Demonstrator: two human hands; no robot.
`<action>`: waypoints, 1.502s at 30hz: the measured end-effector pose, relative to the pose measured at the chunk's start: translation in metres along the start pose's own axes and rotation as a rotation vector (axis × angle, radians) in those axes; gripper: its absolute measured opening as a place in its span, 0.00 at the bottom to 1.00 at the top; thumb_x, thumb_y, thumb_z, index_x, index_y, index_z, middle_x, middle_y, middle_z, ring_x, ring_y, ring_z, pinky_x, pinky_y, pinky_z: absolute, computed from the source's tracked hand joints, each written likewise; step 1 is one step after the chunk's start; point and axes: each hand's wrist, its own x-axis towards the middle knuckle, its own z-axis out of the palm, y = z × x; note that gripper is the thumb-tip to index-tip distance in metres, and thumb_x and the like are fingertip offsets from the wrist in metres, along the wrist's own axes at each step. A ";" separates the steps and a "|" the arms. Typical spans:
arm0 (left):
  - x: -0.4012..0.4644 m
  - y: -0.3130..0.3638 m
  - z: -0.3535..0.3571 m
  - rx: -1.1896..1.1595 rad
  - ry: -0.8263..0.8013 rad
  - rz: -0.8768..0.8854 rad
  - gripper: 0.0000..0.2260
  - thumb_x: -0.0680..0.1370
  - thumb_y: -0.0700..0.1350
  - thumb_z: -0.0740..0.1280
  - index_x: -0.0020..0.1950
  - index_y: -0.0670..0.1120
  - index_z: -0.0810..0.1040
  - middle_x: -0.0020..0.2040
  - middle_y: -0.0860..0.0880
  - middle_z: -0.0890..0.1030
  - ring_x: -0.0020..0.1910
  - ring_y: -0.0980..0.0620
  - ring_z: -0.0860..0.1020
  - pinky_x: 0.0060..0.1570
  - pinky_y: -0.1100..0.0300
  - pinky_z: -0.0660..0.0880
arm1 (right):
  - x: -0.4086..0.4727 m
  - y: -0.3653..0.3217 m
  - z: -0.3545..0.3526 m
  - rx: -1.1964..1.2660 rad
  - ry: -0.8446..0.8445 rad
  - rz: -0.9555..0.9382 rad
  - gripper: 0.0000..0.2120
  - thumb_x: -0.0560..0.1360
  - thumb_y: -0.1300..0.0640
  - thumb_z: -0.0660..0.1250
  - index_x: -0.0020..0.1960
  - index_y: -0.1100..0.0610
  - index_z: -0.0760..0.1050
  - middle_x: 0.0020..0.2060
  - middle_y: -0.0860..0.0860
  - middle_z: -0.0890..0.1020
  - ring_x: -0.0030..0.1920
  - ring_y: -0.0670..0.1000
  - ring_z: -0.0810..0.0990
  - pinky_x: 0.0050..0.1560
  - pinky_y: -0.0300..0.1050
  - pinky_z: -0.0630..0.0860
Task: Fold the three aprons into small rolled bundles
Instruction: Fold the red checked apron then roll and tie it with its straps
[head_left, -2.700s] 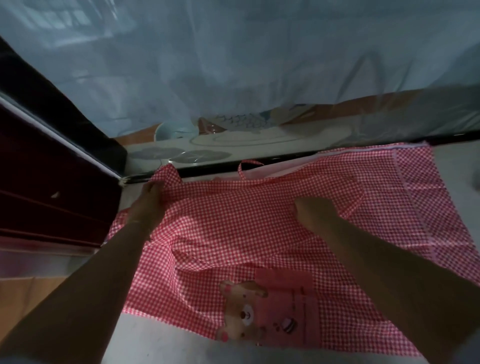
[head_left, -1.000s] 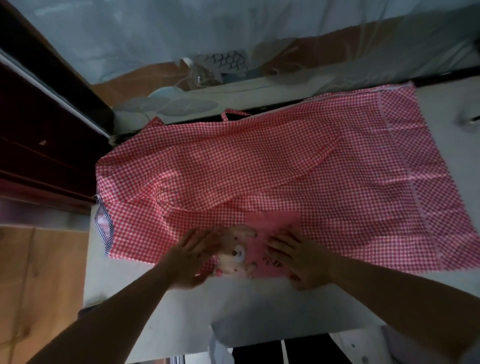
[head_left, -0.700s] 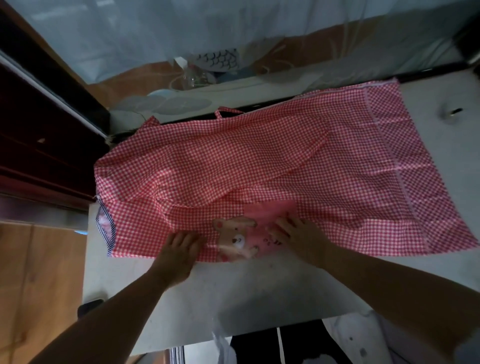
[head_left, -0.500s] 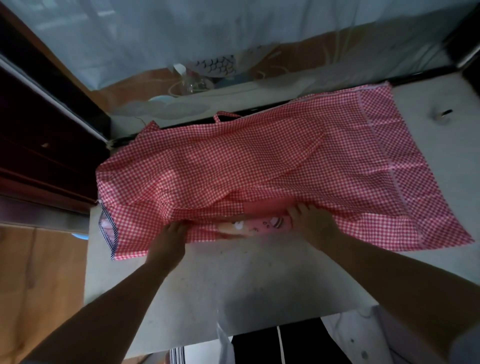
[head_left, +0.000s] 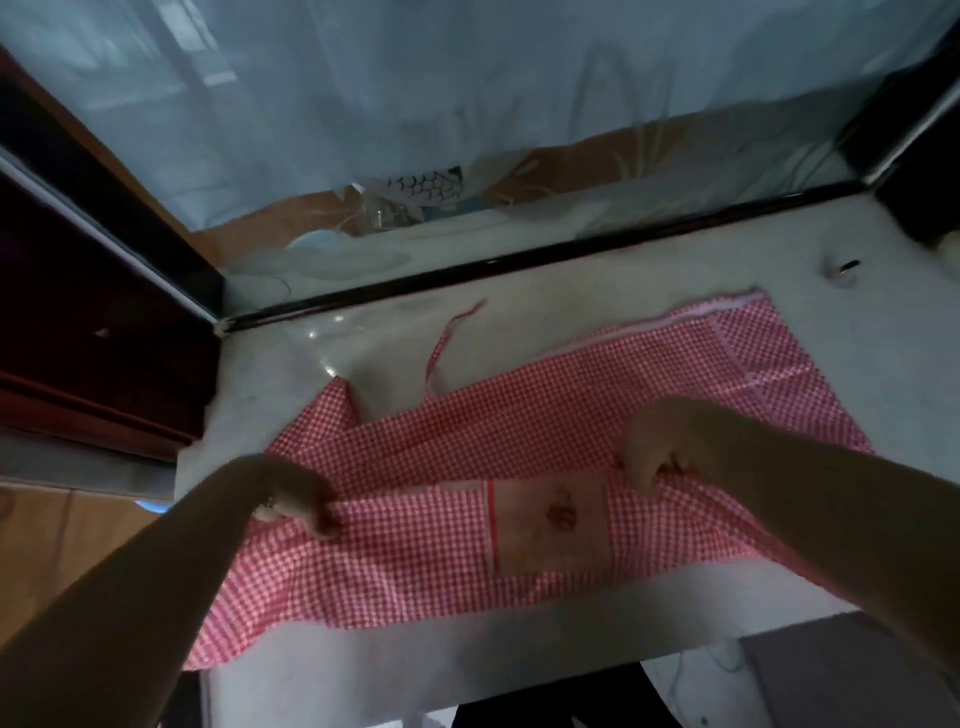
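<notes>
A red-and-white checked apron (head_left: 519, 431) lies across the pale table (head_left: 857, 322), its near part lifted and turned over so the back of the pink pocket (head_left: 550, 519) faces up. My left hand (head_left: 301, 499) pinches the lifted fold at its left end. My right hand (head_left: 654, 447) grips the same fold just right of the pocket. A thin apron strap (head_left: 441, 348) trails toward the back edge. Only this one apron is in view.
A small dark object (head_left: 844, 267) lies at the table's back right. A black rail (head_left: 519, 260) runs along the far edge, with glass and a pale curtain behind it. A dark wooden cabinet (head_left: 78, 312) stands at the left.
Both hands took hold of the apron's near edge by the pocket and lifted it over, so the bear print is hidden and the pocket's back shows. The apron has shifted nearer.
</notes>
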 end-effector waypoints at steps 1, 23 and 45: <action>-0.005 -0.003 -0.011 0.000 0.061 0.030 0.13 0.72 0.50 0.72 0.55 0.48 0.78 0.55 0.47 0.81 0.54 0.52 0.78 0.59 0.54 0.74 | -0.003 0.003 -0.012 -0.041 0.026 0.049 0.16 0.61 0.46 0.69 0.43 0.54 0.84 0.38 0.53 0.81 0.42 0.51 0.79 0.49 0.41 0.76; 0.059 0.050 -0.024 0.059 1.208 -0.156 0.19 0.76 0.39 0.61 0.67 0.43 0.69 0.65 0.39 0.71 0.62 0.39 0.71 0.63 0.43 0.69 | 0.079 0.040 -0.075 0.085 0.714 0.141 0.22 0.78 0.53 0.53 0.71 0.55 0.68 0.69 0.58 0.70 0.67 0.56 0.71 0.70 0.50 0.65; 0.132 0.238 0.001 0.302 0.778 0.106 0.41 0.74 0.67 0.58 0.77 0.53 0.40 0.77 0.49 0.35 0.75 0.35 0.36 0.68 0.30 0.44 | 0.065 0.093 -0.057 0.101 0.653 0.279 0.15 0.76 0.55 0.61 0.61 0.57 0.74 0.57 0.57 0.79 0.58 0.57 0.78 0.59 0.50 0.74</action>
